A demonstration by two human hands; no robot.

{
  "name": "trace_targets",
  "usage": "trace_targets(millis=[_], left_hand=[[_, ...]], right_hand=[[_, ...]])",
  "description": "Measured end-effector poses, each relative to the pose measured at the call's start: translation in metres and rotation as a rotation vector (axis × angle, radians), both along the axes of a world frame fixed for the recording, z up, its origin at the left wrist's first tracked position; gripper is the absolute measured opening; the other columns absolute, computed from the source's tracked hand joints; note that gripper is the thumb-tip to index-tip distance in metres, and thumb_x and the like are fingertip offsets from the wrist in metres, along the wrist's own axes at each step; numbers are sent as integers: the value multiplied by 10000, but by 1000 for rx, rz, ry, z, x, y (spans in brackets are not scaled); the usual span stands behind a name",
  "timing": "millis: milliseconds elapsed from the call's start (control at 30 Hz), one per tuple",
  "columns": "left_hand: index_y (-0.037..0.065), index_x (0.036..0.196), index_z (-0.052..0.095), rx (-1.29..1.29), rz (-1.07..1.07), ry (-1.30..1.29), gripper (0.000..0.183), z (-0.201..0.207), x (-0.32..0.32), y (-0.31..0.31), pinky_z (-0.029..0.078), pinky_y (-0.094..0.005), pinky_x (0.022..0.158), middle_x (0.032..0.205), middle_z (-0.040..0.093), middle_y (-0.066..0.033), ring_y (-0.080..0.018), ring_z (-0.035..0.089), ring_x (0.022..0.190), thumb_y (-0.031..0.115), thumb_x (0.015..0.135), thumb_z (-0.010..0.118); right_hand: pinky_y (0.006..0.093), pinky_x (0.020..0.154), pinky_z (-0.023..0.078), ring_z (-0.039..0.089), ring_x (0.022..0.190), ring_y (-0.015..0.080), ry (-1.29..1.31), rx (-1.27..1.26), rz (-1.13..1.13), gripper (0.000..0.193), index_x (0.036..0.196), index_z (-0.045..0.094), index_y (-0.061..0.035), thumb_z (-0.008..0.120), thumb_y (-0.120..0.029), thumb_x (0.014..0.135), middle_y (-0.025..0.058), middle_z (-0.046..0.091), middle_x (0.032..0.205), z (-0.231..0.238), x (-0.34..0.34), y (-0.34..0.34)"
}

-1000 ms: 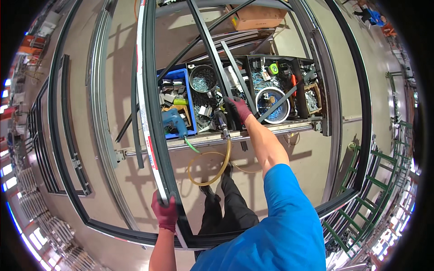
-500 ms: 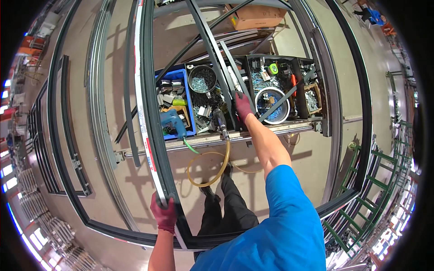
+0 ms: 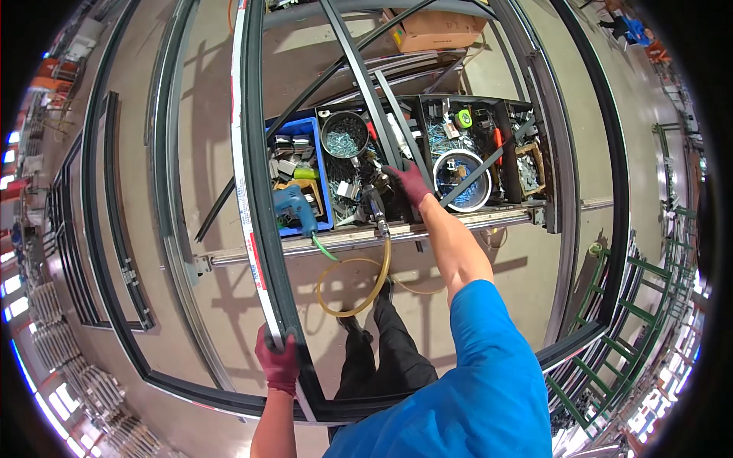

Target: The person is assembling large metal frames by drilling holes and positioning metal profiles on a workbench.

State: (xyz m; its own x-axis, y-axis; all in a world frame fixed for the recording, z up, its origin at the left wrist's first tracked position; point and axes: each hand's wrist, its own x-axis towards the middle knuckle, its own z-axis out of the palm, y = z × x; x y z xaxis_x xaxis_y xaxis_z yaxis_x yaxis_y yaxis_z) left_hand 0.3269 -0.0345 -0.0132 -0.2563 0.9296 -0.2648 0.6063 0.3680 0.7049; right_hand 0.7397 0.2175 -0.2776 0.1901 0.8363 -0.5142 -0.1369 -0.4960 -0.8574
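My left hand (image 3: 279, 362), in a dark red glove, is closed around the near end of a long dark frame bar (image 3: 266, 229) with a white, red-marked edge. My right hand (image 3: 408, 185), gloved alike, reaches over the parts bins and is closed on the near end of a long dark metal strip (image 3: 353, 65). A shorter grey strip (image 3: 403, 122) lies close beside it. Below and left of that hand stands an air tool (image 3: 374, 208) with a yellowish hose (image 3: 384, 263). A blue power drill (image 3: 295, 210) rests at the blue bin.
The large dark frame (image 3: 611, 252) surrounds me. Bins hold a dark bowl of screws (image 3: 344, 136), a white bowl of blue fasteners (image 3: 462, 180) and a green tape measure (image 3: 463, 118). A metal rail (image 3: 336, 243) crosses before them. Green racks (image 3: 637, 313) stand at right; a cardboard box (image 3: 437, 32) lies beyond.
My right hand and its strip have shifted slightly; its fingers now reach further left. A dark strip left of the frame bar no longer shows in its former place. My left hand stays put.
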Motion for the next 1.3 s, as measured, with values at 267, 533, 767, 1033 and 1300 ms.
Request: trace_targets(millis=[267,533,767,1033,1300], left_hand=[[20,1064,624,-25,20,-74,245,-1,1,0,503,-320,743,850,614,-43,-150,571,784,98,869,750],[-6,1169,641,-87,70,-42,361,10,8,3,528,-333,800,939,654,-92,-189,638,858,64,836,762],[-17,1198,624,-55,106,-85,377,16,13,5,521,-319,829,986,649,-84,-173,626,900,30,843,743],[-15,1194,625,-34,149,-189,401,9,7,1,516,-329,866,978,660,-73,-163,619,919,92,849,801],[-4,1084,649,-33,21,-37,291,7,7,7,529,-353,775,889,688,-90,-198,646,811,87,838,777]], right_hand=[[382,905,545,697,1028,257,-155,50,33,544,1291,634,10,812,-322,899,142,733,1148,-7,5,-2],[426,1021,498,656,1190,390,-721,49,104,619,1398,550,27,743,-348,945,254,684,1275,-30,1,-3],[446,1039,483,627,1238,412,-485,153,108,654,1410,534,30,729,-384,943,283,657,1313,-26,3,0],[513,964,528,647,1048,459,-1237,141,271,792,1549,346,-35,732,-251,892,258,570,1247,27,-33,3],[510,892,498,595,1177,354,-1861,190,280,520,1446,489,-36,569,-180,952,155,589,1230,14,-51,45]])
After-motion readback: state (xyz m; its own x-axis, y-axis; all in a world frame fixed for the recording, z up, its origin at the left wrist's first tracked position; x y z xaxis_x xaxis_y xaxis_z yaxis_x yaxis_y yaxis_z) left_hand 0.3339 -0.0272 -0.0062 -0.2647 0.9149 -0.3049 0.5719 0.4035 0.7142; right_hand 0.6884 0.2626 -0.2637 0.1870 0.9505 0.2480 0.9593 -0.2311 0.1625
